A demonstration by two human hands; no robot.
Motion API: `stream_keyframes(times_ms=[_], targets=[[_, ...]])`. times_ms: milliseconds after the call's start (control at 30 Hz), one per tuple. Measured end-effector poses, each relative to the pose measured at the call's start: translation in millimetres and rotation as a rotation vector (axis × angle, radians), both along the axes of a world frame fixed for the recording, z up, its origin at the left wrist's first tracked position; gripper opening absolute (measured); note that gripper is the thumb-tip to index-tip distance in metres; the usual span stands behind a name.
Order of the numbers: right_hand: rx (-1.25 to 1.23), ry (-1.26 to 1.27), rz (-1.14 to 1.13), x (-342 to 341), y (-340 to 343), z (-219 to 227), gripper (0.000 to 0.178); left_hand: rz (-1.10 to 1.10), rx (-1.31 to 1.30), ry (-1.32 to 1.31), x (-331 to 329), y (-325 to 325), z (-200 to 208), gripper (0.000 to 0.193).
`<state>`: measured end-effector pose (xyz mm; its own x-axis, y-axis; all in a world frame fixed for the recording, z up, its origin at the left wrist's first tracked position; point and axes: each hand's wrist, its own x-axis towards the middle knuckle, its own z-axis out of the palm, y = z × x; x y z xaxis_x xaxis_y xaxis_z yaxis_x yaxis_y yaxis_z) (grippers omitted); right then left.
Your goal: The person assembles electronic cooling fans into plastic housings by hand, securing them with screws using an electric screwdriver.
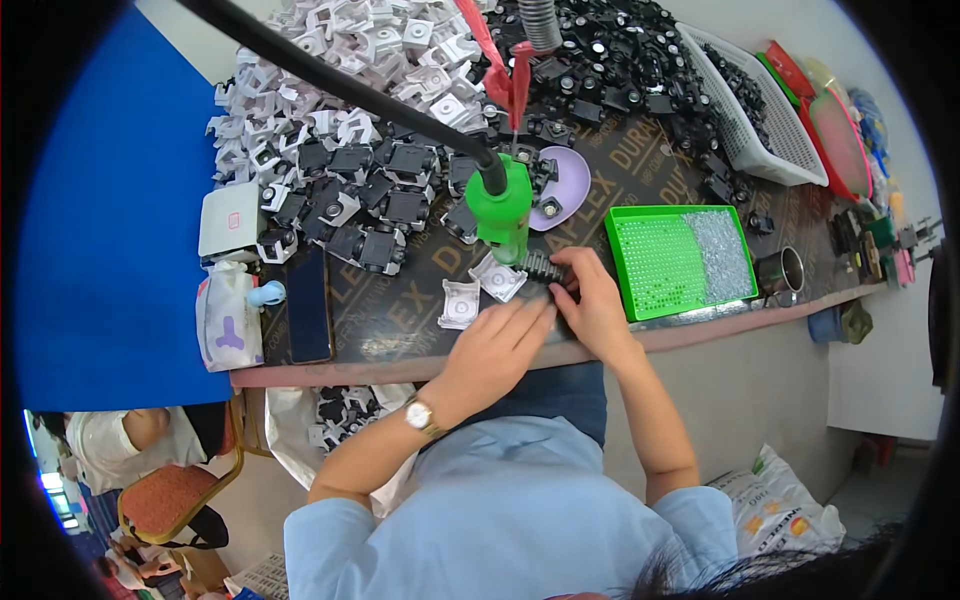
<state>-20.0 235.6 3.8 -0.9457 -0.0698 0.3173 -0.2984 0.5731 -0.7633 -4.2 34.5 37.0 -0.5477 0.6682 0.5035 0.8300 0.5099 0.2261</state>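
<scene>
My right hand (592, 300) pinches a black ribbed plastic part (543, 267) between thumb and fingers. That part adjoins a white plastic shell (498, 280) on the table. My left hand (505, 345) lies beside it with fingers stretched out together, tips close to my right thumb; nothing shows in it. Above the two parts hangs a green power screwdriver (500, 210) on a black cable, its nose right over where they meet. Its bit is hidden from view. Another white shell (460, 304) rests just left of my left fingertips.
White shells (390, 50) and black parts (620, 70) are heaped at the back. Assembled pieces (400, 205) lie left. A purple dish (565, 185), green tray (660, 265) of small clear pieces and metal cup (780, 272) stand right. A phone (310, 305) lies left.
</scene>
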Motion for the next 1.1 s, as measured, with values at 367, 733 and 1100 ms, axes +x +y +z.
stream_keyframes(times_ms=[367, 733, 1100], targets=[[0.028, 0.032, -0.06, 31.5, 8.6, 0.2, 0.018, 0.136, -0.237, 0.028, -22.9, 29.7, -25.1, 0.047], [0.07, 0.147, -0.121, 33.6, 6.7, -11.1, 0.01, 0.024, -0.013, 0.023, 3.8, -9.6, -16.1, 0.039], [-0.028, 0.192, -0.32, 38.8, 2.6, -15.9, 0.045, 0.22, 0.374, 0.035, 12.4, -18.2, -44.7, 0.03]])
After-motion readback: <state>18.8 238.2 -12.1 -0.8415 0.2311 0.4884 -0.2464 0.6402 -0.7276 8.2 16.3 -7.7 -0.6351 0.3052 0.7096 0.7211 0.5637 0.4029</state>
